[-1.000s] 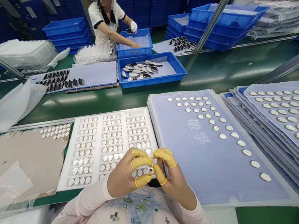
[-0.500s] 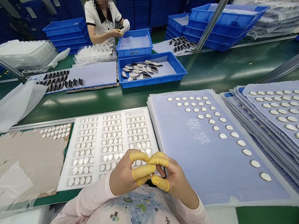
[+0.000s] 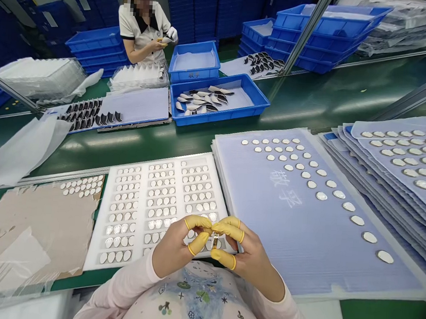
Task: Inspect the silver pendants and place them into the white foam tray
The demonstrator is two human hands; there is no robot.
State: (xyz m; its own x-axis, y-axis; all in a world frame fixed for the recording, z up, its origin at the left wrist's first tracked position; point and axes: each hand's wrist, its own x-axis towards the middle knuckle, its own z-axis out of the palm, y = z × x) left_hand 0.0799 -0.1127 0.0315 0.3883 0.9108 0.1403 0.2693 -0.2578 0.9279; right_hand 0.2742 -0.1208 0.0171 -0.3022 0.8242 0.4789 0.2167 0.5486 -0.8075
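My left hand (image 3: 177, 247) and my right hand (image 3: 245, 254) meet close to my chest, both wearing yellow finger cots. Together they pinch a small shiny metal piece (image 3: 214, 239) on edge between the fingertips. Just beyond them lies a white foam tray (image 3: 101, 219) with rows of small oval metal pieces in pockets. To the right lies a pale blue corrugated sheet (image 3: 267, 217) with a curving line of the same oval pieces (image 3: 321, 195) laid on it.
A stack of blue sheets (image 3: 399, 158) carrying more pieces lies at far right. Brown cardboard (image 3: 33, 224) sits at left. Across the green belt (image 3: 311, 108) stands a blue bin (image 3: 217, 99) of dark parts, where another person (image 3: 144, 26) handles a part.
My fingers have shifted around the small piece, closing over it half a second ago and showing it on edge again now. The person opposite drew both hands back from the blue bin.
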